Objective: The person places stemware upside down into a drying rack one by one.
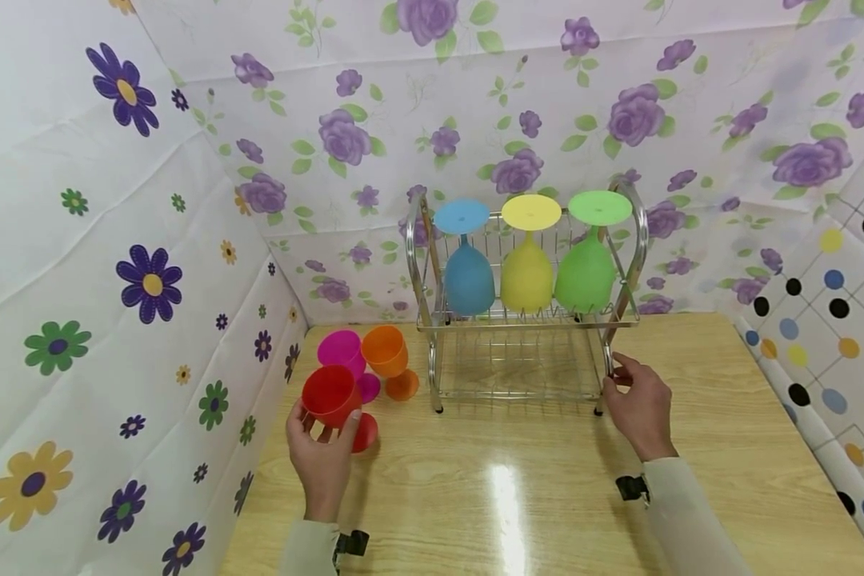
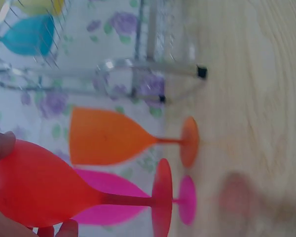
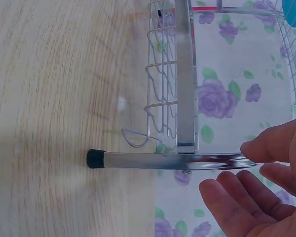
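My left hand [image 1: 320, 460] holds a red plastic goblet [image 1: 331, 396] by its bowl, thumb on one side and fingers on the other. In the left wrist view the goblet's foot [image 2: 162, 197] hangs above the tabletop, over a blurred shadow. Just behind it stand a magenta goblet [image 1: 342, 352] and an orange goblet [image 1: 385, 352], both upright. On the right, my right hand [image 1: 639, 400] grips the front leg of a two-tier chrome dish rack [image 1: 526, 326], the post between thumb and fingers. Blue [image 1: 470, 280], yellow [image 1: 526, 276] and green [image 1: 586, 276] goblets sit upside down on its upper tier.
The rack's lower wire tier [image 1: 511, 396] sits close above the wooden table [image 1: 547, 496]. Flowered cloth [image 1: 475, 88] covers the back wall behind the rack. More patterned cloth hangs on the left [image 1: 94, 280] and right [image 1: 835, 320] sides.
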Tool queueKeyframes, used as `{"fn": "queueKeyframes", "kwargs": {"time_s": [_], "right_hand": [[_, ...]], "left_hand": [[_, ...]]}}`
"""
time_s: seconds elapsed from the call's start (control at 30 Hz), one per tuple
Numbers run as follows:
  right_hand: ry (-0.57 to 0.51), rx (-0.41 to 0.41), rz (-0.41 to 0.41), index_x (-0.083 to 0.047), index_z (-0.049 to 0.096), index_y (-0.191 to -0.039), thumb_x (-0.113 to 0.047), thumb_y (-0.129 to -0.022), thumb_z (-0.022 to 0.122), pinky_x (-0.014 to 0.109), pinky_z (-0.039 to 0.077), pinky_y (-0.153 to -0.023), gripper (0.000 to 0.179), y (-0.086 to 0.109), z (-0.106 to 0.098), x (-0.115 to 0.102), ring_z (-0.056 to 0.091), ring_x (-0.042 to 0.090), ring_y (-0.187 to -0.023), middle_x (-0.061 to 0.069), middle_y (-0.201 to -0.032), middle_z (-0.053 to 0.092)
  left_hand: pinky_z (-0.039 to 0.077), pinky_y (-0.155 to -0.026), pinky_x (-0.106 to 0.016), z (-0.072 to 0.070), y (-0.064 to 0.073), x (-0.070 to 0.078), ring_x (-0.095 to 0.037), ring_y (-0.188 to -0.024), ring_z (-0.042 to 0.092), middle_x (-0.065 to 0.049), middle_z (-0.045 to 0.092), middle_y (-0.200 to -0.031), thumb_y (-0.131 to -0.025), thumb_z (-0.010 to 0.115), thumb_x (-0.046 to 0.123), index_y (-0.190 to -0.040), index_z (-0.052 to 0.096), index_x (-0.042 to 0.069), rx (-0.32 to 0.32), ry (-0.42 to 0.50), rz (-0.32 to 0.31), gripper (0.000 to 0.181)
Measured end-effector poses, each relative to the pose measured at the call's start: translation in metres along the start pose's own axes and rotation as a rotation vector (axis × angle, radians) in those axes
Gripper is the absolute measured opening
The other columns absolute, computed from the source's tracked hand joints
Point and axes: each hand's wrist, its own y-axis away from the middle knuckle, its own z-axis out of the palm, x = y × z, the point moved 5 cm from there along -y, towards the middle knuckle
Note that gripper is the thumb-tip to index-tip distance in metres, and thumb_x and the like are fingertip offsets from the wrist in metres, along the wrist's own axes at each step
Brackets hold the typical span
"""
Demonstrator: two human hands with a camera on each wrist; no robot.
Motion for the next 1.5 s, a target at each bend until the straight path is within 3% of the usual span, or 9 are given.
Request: {"fn": "queueKeyframes", "kwargs": {"time_s": [0.13, 0.4, 0.77, 1.1, 1.3, 1.5], "right_hand": [[-0.002, -0.016, 0.014, -0.003, 0.065, -0.143, -0.010, -0.098, 0.070, 0.063, 0.056, -0.087, 0.046, 0.002, -0.005, -0.002, 0.071, 0.044, -0.102, 0.024, -0.114, 0.071], [-0.017, -0.021, 0.046, -0.002, 0.063, -0.144, -0.014, -0.099, 0.071, 0.063, 0.052, -0.094, 0.047, 0.005, -0.015, -0.005, 0.070, 0.044, -0.106, 0.025, -0.120, 0.069], [-0.001, -0.025, 0.038, -0.002, 0.063, -0.144, -0.018, -0.098, 0.074, 0.059, 0.062, -0.085, 0.050, 0.010, -0.029, -0.023, 0.069, 0.041, -0.108, 0.023, -0.123, 0.068], [0.043, -0.185, -0.087, 0.001, 0.058, -0.147, -0.023, -0.096, 0.078, 0.066, 0.059, -0.087, 0.060, 0.022, -0.044, -0.067, 0.065, 0.049, -0.118, 0.030, -0.135, 0.061], [-0.089, -0.243, -0.156, -0.005, 0.057, -0.150, -0.027, -0.099, 0.077, 0.064, 0.060, -0.093, 0.059, 0.032, -0.052, -0.093, 0.060, 0.043, -0.126, 0.022, -0.144, 0.058], [-0.213, -0.286, -0.219, -0.014, 0.058, -0.150, -0.025, -0.099, 0.077, 0.047, 0.063, -0.094, 0.055, 0.041, -0.062, -0.125, 0.061, 0.031, -0.130, 0.010, -0.146, 0.059]], "left_hand": [[0.051, -0.095, -0.006, 0.008, 0.009, 0.019, -0.022, -0.129, 0.050, -0.006, 0.052, -0.148, -0.086, 0.090, 0.019, -0.155, 0.044, 0.010, -0.048, 0.030, 0.064, 0.083], [0.054, -0.100, -0.014, 0.025, 0.017, 0.043, -0.019, -0.131, 0.051, 0.000, 0.053, -0.148, -0.086, 0.090, 0.014, -0.154, 0.046, 0.013, -0.140, 0.083, 0.171, 0.081], [0.056, -0.099, -0.017, 0.043, 0.025, 0.069, -0.022, -0.127, 0.052, -0.007, 0.053, -0.145, -0.082, 0.091, 0.007, -0.152, 0.050, 0.012, -0.217, 0.102, 0.297, 0.082], [0.059, -0.100, -0.025, 0.066, 0.041, 0.090, -0.024, -0.131, 0.056, -0.008, 0.056, -0.144, -0.080, 0.093, 0.010, -0.153, 0.051, 0.016, -0.313, 0.041, 0.411, 0.085], [0.061, -0.098, -0.032, 0.080, 0.050, 0.101, -0.024, -0.132, 0.057, -0.006, 0.056, -0.145, -0.079, 0.094, 0.012, -0.154, 0.051, 0.019, -0.375, 0.032, 0.435, 0.087], [0.064, -0.094, -0.037, 0.095, 0.062, 0.109, -0.024, -0.128, 0.061, -0.006, 0.055, -0.145, -0.082, 0.093, 0.016, -0.155, 0.051, 0.019, -0.472, 0.045, 0.439, 0.084]]}}
